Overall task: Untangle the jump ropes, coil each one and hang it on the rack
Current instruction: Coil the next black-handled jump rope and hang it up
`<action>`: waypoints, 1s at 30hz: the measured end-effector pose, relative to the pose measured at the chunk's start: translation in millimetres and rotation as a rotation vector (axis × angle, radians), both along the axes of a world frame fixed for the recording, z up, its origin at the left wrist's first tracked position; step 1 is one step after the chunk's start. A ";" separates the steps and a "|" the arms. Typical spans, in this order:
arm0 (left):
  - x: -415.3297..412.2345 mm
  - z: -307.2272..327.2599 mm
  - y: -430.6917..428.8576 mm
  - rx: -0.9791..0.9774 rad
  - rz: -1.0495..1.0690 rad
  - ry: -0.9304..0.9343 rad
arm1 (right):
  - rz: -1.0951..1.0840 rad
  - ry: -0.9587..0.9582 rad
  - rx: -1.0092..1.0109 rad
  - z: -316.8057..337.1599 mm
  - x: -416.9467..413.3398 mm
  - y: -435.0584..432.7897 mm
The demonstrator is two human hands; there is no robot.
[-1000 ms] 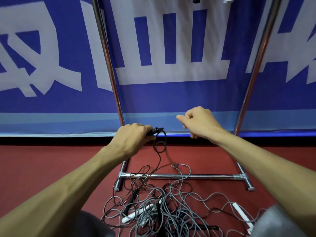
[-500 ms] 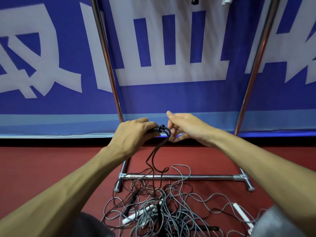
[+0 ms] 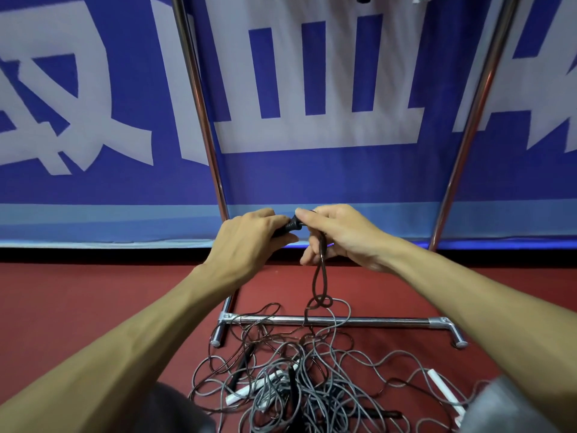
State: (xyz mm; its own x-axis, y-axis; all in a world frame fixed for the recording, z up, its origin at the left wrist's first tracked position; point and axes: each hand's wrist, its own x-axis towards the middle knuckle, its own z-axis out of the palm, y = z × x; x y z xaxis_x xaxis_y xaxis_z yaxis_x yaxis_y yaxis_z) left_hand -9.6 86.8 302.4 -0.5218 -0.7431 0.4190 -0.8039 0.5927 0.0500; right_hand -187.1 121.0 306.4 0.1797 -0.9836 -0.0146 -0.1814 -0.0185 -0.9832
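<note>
- Two hands meet at picture centre: the left hand (image 3: 249, 237) is wrapped round a black handle (image 3: 288, 228), and the right hand (image 3: 342, 235) pinches the dark rope (image 3: 321, 276) where it leaves that handle.
- That rope hangs toward six o'clock, knots once, then joins the tangle (image 3: 296, 382) on the floor (image 3: 93, 292), at six o'clock of the base bar of the rack (image 3: 390, 321).
- Likely a light, limp, springy cord — it will kink and snag on its neighbours.
- Best held by the rigid handle — cord fed through loose fingers, never tugged.

Our left forearm (image 3: 131, 339) and right forearm (image 3: 462, 304) are bare; the grey-clad left knee (image 3: 178, 410) shows at seven o'clock, the right knee (image 3: 505, 404) at five.
</note>
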 end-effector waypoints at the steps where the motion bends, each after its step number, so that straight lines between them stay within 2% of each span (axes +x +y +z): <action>1: -0.9 -0.4 -0.1 0.014 0.006 0.004 | -0.008 0.004 -0.023 0.4 0.0 0.0; 6: -3.8 -3.5 -0.9 0.073 0.040 0.008 | -0.056 0.037 -0.135 -1.3 1.7 -4.3; 11: -4.1 -2.3 0.8 0.101 0.023 0.020 | -0.035 0.097 -0.136 -0.3 -4.8 -3.8; 14: -4.5 -3.0 1.9 0.125 0.013 0.051 | -0.093 0.135 -0.148 -0.7 -6.6 -4.6; 20: -9.1 -5.6 3.7 0.420 -0.102 0.236 | -0.192 0.257 -0.244 2.6 -10.7 -4.7; 25: -11.5 -5.3 4.4 0.754 -0.063 0.367 | -0.260 0.253 -0.278 1.9 -13.5 -7.0; 30: -8.2 -4.8 3.8 0.832 -0.087 0.447 | -0.365 0.216 -0.281 2.5 -15.2 -9.2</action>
